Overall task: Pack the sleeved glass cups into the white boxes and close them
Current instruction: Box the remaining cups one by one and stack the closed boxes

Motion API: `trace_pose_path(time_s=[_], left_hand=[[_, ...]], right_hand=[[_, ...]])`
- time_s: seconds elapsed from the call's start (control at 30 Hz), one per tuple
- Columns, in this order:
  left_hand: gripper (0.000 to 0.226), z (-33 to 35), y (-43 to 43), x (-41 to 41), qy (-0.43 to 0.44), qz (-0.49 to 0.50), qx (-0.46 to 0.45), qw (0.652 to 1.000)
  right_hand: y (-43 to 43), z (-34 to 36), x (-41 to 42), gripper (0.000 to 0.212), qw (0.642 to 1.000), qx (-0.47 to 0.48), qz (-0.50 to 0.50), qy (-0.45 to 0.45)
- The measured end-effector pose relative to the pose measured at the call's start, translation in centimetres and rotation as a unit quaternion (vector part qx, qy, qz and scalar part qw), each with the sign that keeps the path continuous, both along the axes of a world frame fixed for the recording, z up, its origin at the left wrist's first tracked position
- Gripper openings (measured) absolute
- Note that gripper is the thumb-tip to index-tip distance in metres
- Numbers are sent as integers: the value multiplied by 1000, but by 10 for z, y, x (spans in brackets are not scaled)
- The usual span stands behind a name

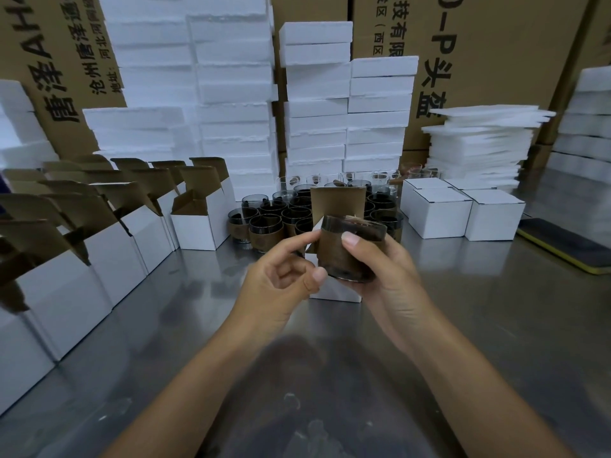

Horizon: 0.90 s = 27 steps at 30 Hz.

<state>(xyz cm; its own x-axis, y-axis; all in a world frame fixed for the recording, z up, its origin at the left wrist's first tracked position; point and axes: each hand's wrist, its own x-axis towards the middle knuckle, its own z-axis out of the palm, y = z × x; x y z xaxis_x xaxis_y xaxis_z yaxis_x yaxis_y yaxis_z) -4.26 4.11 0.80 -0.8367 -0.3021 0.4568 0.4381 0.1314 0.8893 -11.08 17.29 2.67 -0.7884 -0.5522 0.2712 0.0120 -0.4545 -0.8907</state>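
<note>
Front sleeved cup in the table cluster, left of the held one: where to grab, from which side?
Likely the brown sleeve of that front cup, from the near side. It stands upright, mouth up, its near face free, while other cups crowd it behind and beside. The sleeve probably slips less than bare glass.

Cannot see most of the white box point(334, 294) behind the sleeved cup point(334, 251) and both hands, bar its raised flap and bottom strip. Cannot tell whether the left hand point(281, 285) pinches the cup or only touches it. Cannot make out the fingers of the right hand point(386, 269) behind the glass. Cannot follow the open boxes point(109, 259) past the left edge, nor the dark yellow-edged pad point(568, 247) past the right.
</note>
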Motion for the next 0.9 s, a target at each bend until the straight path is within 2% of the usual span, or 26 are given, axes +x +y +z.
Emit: trace_pose_path(time_s=[0.17, 0.27, 0.33, 0.4, 0.53, 0.73, 0.9], left_hand=[[31, -3, -2, -2, 4, 1, -42, 999], [23, -8, -4, -2, -16, 64, -178, 982], [29, -15, -5, -3, -40, 127, -300, 944], [38, -21, -6, -6, -60, 160, -363, 916], [45, -26, -11, -9, -85, 183, -385, 901], [25, -22, -9, -8, -34, 218, -399, 890], [24, -18, -7, -5, 8, 216, -428, 877]], right_hand=[[-2, -3, -2, 45, 997, -22, -70, 22], [-3, -2, -2, 52, 991, -39, -118, 50], [-2, -2, -2, 55, 987, -46, -138, 75], [-2, -2, -2, 53, 982, -51, -151, 100], [-3, -2, -3, 47, 977, -65, -159, 129], [-2, -3, -3, 50, 972, -60, -164, 155], [-2, -3, 0, 46, 971, -49, -149, 179]])
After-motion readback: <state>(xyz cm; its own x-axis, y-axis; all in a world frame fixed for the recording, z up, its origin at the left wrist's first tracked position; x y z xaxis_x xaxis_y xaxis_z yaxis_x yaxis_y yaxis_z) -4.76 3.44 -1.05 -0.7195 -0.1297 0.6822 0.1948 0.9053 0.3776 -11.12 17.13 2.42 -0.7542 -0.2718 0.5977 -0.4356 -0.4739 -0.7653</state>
